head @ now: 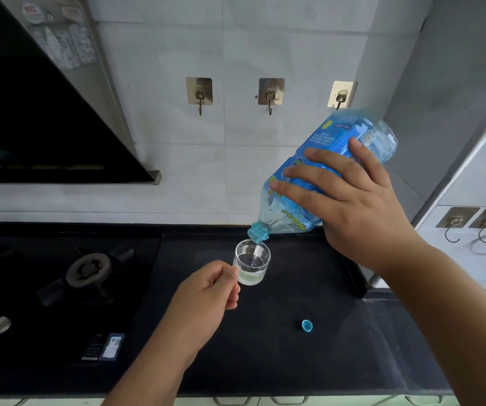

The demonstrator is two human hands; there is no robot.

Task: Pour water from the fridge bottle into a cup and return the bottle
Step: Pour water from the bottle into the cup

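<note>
Bottle (323,177), gripped by right hand (361,209), tips over cup (252,262); left hand (209,291) apparently pinches the cup.

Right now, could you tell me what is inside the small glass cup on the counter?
The glass cup holds a shallow layer of clear water, with the tilted bottle mouth at its rim. The left hand covers its near-left side.

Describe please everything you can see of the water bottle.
The water bottle is large, of clear blue-tinted plastic with a blue printed label around its body. It is uncapped and tilted steeply, neck down to the left, mouth just over the rim of the glass cup. The right hand grips its body from above. Its blue cap lies apart on the black counter.
</note>
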